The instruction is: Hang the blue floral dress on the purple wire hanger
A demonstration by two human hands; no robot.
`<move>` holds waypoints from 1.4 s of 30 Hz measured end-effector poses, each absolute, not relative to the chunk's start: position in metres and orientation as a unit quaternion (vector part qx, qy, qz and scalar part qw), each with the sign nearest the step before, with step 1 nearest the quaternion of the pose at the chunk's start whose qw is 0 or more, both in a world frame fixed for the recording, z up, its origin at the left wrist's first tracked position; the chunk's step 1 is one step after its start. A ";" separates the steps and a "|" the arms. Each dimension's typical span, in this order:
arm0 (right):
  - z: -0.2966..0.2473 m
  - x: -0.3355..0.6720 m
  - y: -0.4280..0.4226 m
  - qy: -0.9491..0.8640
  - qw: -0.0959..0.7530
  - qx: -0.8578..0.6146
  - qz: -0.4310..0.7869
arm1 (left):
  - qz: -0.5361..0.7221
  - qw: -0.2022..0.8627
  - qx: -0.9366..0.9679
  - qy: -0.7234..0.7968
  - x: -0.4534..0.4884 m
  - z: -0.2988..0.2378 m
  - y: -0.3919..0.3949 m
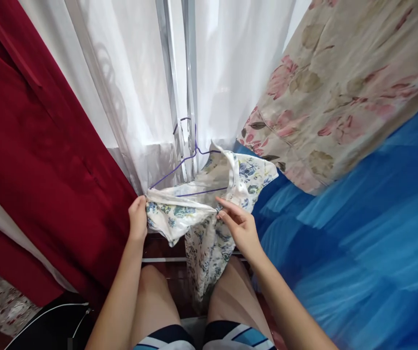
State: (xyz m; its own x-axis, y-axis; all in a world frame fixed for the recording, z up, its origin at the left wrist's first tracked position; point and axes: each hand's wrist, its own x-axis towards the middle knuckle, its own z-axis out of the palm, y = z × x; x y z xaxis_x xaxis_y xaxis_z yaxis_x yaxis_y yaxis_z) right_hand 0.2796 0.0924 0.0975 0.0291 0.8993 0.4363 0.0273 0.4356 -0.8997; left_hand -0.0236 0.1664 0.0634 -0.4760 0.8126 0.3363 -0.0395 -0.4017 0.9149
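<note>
A white shirt with blue and green flowers [254, 175] hangs partly on a thin purple hanger [175, 168] in front of me. One side of the hanger shows bare, while the other runs into the shirt near its neckline. My left hand [138, 217] pinches the shirt's edge by the left end of the hanger. With thumb and fingertips, my right hand [238, 224] grips the edge of the opening near the middle, its index finger stretched out. Between both hands the cloth is pulled fairly taut, and the lower part dangles over my knees.
White curtains [129, 87] and grey metal bars [189, 63] stand behind the hanger. Red cloth [48, 146] hangs at left. A beige floral cloth [340, 97] and a blue cloth [358, 233] fill the right. A black bag-like item [48, 328] lies at lower left.
</note>
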 end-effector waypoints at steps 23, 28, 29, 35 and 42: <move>0.015 0.342 0.106 -0.562 0.384 -0.538 0.496 | 0.611 0.386 0.590 0.361 0.109 0.068 0.065; 0.050 0.314 0.048 -0.732 0.294 -0.390 0.474 | 0.547 0.381 0.674 0.317 0.120 0.102 0.040; 0.062 0.304 0.041 -0.744 0.294 -0.372 0.471 | 0.524 0.378 0.693 0.320 0.121 0.106 0.036; 0.086 0.247 0.019 -0.593 0.351 -0.360 0.629 | 0.435 0.413 0.725 0.337 0.091 0.116 0.032; 0.115 0.259 0.019 -0.390 0.386 -0.376 0.747 | 0.242 0.619 0.682 0.306 0.038 0.060 0.016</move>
State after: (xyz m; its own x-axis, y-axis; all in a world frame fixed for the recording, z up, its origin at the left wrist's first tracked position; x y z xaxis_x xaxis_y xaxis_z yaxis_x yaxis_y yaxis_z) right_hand 0.2591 0.0194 0.1153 -0.4199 0.8694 -0.2606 -0.2838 -0.3984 -0.8722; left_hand 0.0377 0.0162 0.0598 0.6958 0.7165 -0.0494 0.1180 -0.0463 0.9919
